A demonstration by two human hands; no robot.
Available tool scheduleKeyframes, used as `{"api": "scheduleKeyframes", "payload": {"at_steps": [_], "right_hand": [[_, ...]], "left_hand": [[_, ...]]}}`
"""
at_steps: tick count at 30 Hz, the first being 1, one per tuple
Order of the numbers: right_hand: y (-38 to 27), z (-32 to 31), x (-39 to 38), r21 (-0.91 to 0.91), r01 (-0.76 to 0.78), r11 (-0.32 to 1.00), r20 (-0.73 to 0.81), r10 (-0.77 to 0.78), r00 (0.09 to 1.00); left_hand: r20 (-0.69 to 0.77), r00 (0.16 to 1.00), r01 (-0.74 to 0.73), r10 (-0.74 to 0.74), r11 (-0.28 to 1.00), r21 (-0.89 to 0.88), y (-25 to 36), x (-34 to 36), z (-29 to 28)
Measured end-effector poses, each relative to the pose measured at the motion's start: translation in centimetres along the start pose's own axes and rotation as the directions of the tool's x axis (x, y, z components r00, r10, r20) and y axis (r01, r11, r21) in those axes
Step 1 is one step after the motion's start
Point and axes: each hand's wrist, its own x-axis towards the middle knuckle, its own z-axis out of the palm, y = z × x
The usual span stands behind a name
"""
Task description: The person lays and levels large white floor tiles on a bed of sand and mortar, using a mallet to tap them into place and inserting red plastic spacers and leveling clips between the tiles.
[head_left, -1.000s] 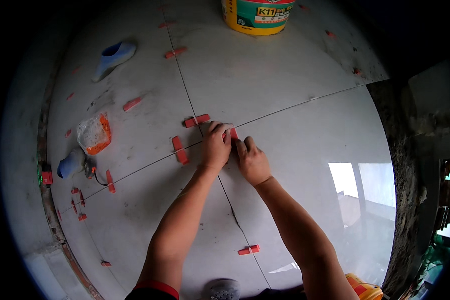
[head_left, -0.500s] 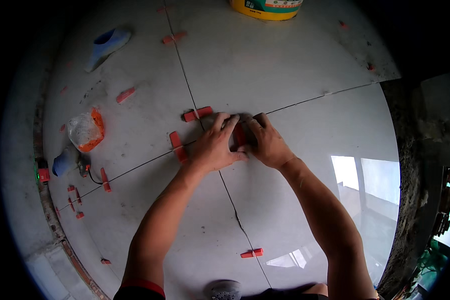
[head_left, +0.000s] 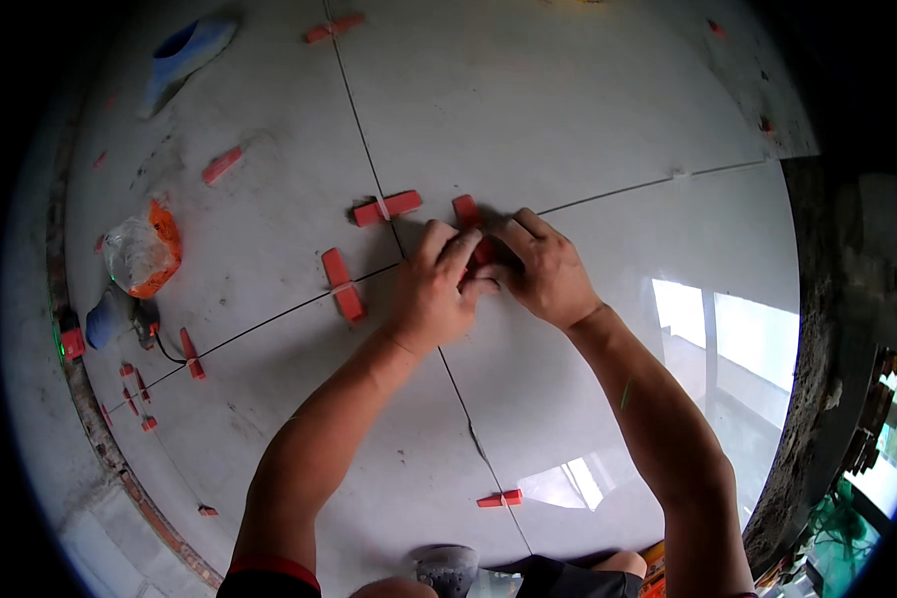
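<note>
My left hand (head_left: 434,289) and my right hand (head_left: 550,271) meet over a red tile levelling wedge (head_left: 465,209) near where the tile seams cross. The fingers of both hands are bent in on the wedge from either side. Its far end sticks out beyond them, and its near part is mostly hidden. A second wedge (head_left: 387,207) lies across the seam running away from me, through a pale clip. Just left of my left hand, a third wedge (head_left: 343,285) crosses the side seam. Another wedge (head_left: 499,498) sits on the near seam.
Large glossy grey tiles (head_left: 588,110) cover the floor. At the left lie a clear and orange plastic bag (head_left: 145,249), a blue and white cut container (head_left: 184,62), a corded tool (head_left: 146,321) and several loose wedges. A rough, dark edge (head_left: 802,339) borders the tiles at right.
The view has shifted, and the yellow bucket has nearly left the top edge. More of the wedge's far end shows beyond my fingers, which stay closed in around it.
</note>
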Motion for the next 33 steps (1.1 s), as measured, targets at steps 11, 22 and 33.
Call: {"api": "scheduleKeyframes", "payload": {"at_steps": [11, 22, 33], "right_hand": [[-6.4, -1.4, -1.6, 0.370, -0.279, 0.886, -0.098, 0.336, 0.937], [-8.1, -11.0, -13.7, 0.269, -0.292, 0.918, -0.038, 0.313, 0.949], [5.1, -14.6, -12.3, 0.082, -0.492, 0.866, -0.505, 0.462, 0.729]], "left_hand": [[0.140, 0.982, 0.136, -0.123, 0.987, -0.090, 2.5, 0.0, -2.0], [0.705, 0.707, 0.580, -0.050, 0.612, -0.537, 13.5, 0.5, 1.9], [0.220, 0.975, -0.070, -0.025, 0.907, 0.416, 8.3, 9.3, 9.4]]}}
